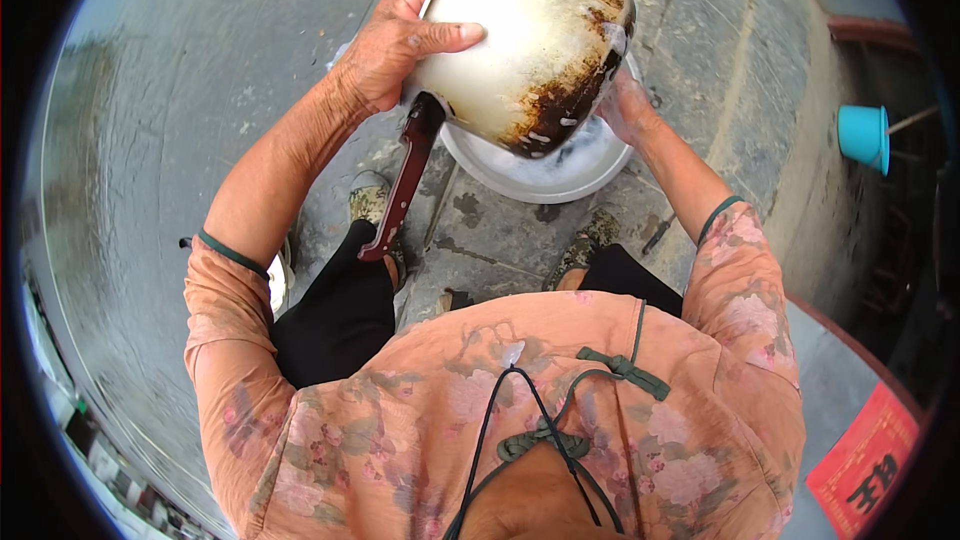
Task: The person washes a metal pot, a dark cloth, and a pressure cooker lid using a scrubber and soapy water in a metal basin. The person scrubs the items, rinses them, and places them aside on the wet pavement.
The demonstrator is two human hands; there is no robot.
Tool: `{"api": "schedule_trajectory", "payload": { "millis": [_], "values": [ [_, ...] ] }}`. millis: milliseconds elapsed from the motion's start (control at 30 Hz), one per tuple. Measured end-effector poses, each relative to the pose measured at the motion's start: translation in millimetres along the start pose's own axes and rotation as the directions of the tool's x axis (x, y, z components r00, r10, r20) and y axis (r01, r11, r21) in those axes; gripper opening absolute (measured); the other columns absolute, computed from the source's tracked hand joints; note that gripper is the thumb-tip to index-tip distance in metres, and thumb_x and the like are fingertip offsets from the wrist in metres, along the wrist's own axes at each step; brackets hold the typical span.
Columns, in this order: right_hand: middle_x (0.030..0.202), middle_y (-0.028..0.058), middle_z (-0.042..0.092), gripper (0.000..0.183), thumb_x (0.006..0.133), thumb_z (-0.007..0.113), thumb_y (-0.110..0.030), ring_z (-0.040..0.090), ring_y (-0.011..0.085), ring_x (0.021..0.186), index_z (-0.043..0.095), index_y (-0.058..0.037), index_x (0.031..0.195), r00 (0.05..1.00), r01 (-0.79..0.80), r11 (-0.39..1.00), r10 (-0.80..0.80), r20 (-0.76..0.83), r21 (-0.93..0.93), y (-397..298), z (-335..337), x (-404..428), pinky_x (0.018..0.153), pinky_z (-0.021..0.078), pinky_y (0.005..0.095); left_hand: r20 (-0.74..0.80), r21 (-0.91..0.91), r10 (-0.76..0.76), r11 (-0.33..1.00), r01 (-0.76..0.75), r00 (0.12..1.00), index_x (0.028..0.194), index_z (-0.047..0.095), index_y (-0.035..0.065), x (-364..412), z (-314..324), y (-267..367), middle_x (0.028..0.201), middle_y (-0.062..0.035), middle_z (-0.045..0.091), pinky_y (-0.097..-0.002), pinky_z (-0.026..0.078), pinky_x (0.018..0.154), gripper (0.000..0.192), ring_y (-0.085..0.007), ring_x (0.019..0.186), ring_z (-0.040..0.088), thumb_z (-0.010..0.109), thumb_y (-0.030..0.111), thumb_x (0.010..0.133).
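Note:
My left hand [397, 49] grips the rim of a metal saucepan [517, 37], its thumb lying on the outer wall. The pan is tilted on its side, with brown and black burnt stains and bits of foam near its base. Its dark red handle [397, 187] points down towards my left leg. My right hand [626, 105] is at the pan's base, wet with suds; its fingers are mostly hidden behind the pan, and whether they hold anything cannot be seen. Below the pan stands a pale round basin [540, 191] of soapy water.
A dark, thin tool [658, 236] lies on the wet concrete floor by my right foot. A shiny metal thing [277, 281] is partly hidden beside my left leg. A turquoise bucket [862, 136] is at the right, and red paper with writing [862, 461] is at the lower right.

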State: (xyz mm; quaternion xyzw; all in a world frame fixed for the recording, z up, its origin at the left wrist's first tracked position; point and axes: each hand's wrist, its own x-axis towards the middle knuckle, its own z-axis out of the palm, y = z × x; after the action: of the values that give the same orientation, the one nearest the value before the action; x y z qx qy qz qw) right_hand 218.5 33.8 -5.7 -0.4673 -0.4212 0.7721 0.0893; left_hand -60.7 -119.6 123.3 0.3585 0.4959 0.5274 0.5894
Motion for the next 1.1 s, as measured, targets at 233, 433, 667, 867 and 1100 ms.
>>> {"api": "schedule_trajectory", "payload": {
  "millis": [233, 433, 667, 867, 1100],
  "values": [
    [0.139, 0.0127, 0.038, 0.065, 0.093, 0.036, -0.052, 0.036, 0.0289, 0.127, 0.033, -0.005, 0.137, 0.976, 0.21, 0.882, -0.213, -0.04, 0.422, -4, -7, -74, 0.107, 0.0262, 0.0449, 0.108, -0.441, -0.234, 0.86, 0.258, 0.966, 0.113, 0.055, 0.0003, 26, 27, -57, 0.105, -0.0112, 0.063, -0.0345, 0.05, 0.086, 0.049, -0.0204, 0.093, 0.063, 0.071, 0.03, 0.079],
    [0.136, 0.0135, 0.041, 0.064, 0.093, 0.04, -0.049, 0.04, 0.0272, 0.124, 0.035, -0.0014, 0.135, 0.976, 0.216, 0.906, -0.214, -0.045, 0.364, -5, -19, -95, 0.105, 0.0295, 0.0413, 0.054, -0.602, -0.386, 0.723, 0.338, 0.921, 0.119, 0.053, 0.0016, 33, 39, -84, 0.113, -0.0135, 0.061, -0.0423, 0.047, 0.091, 0.052, -0.0253, 0.102, 0.06, 0.063, 0.038, 0.084],
    [0.135, 0.0148, 0.041, 0.066, 0.093, 0.04, -0.05, 0.04, 0.025, 0.123, 0.033, -0.0006, 0.137, 0.918, 0.386, 0.921, -0.377, -0.124, 0.057, 0, -21, -80, 0.105, 0.0321, 0.038, 0.025, -0.652, -0.418, 0.682, 0.332, 0.908, 0.125, 0.048, 0.0036, 39, 55, -78, 0.119, -0.0156, 0.057, -0.0484, 0.043, 0.094, 0.056, -0.0292, 0.108, 0.056, 0.058, 0.043, 0.086],
    [0.145, 0.0298, 0.01, 0.095, 0.087, 0.018, -0.068, 0.01, 0.0371, 0.137, 0.006, 0.01, 0.139, 0.753, 0.485, 0.535, -0.658, 0.019, -0.692, -4, 41, -94, 0.112, 0.0073, 0.0411, 0.077, -0.691, -0.415, 0.633, 0.348, 0.906, 0.124, 0.048, 0.0016, 36, 41, -86, 0.118, -0.016, 0.057, -0.0484, 0.044, 0.093, 0.054, -0.029, 0.107, 0.057, 0.053, 0.043, 0.089],
    [0.14, 0.0228, 0.031, 0.055, 0.088, 0.052, -0.043, 0.025, 0.0414, 0.132, 0.043, -0.0144, 0.133, 0.486, 0.545, -0.05, -0.795, 0.363, -0.837, -46, 90, -81, 0.108, 0.0185, 0.0524, 0.073, -0.634, -0.446, 0.67, 0.387, 0.892, 0.118, 0.051, -0.0009, 22, 34, -84, 0.109, -0.016, 0.062, -0.0438, 0.051, 0.085, 0.041, -0.0276, 0.095, 0.063, 0.056, 0.028, 0.09]
  ]
}}
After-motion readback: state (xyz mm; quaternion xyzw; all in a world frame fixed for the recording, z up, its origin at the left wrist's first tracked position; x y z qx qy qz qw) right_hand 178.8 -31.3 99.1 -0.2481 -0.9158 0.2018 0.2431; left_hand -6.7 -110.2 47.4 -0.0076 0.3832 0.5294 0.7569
